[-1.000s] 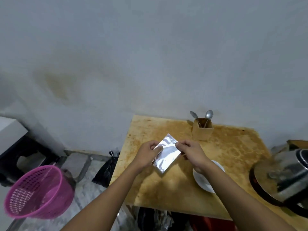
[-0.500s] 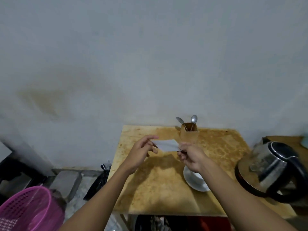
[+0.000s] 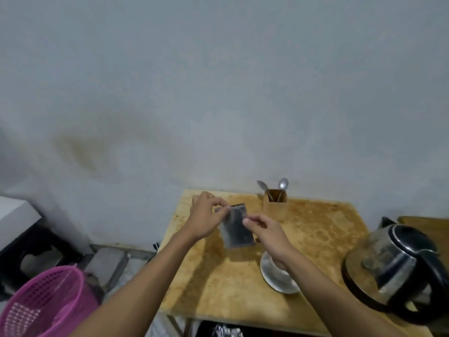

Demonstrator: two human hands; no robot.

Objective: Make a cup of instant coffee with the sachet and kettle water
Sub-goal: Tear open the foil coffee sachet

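Silver foil sachet [image 3: 235, 227] hangs upright above the table [image 3: 313, 229], left of the cup [image 3: 277, 273]. The left hand [image 3: 206, 217] pinches its top corner; the right hand [image 3: 266, 233] pinches its right edge, lower down.

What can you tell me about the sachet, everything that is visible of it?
The sachet is a flat rectangular packet that looks like dull silvery foil, held upright in the air above the stained wooden table. The left hand pinches its top left corner; the right hand grips its right edge. A strip along the top seems partly torn. Any print is too blurred to read.
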